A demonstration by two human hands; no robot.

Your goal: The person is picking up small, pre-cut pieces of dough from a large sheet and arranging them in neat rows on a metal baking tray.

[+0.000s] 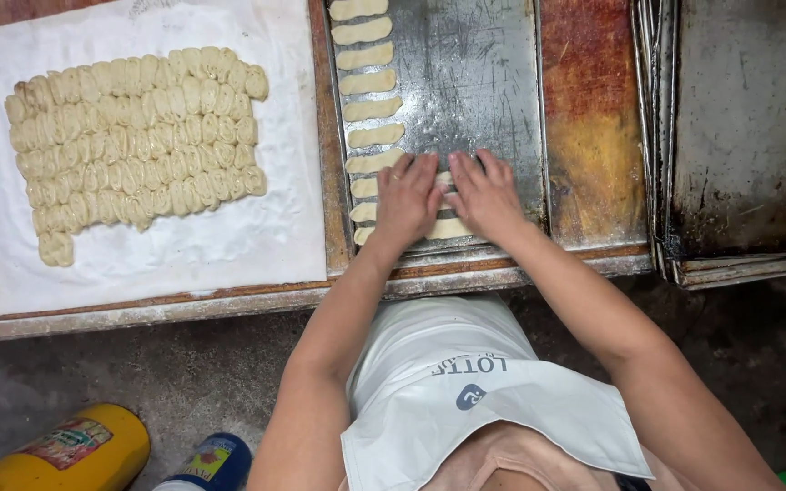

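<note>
At the near edge of the metal baking tray (493,82), your left hand (407,202) and right hand (486,195) lie flat, side by side, thumbs almost touching. They press dough strips (448,228) lying crosswise, left to right. Neither hand grips anything.

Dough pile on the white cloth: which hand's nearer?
Left. The left hand presses dough strips on the metal tray, on the side toward the dough pile. The right hand lies beside it, farther from the pile.
</note>
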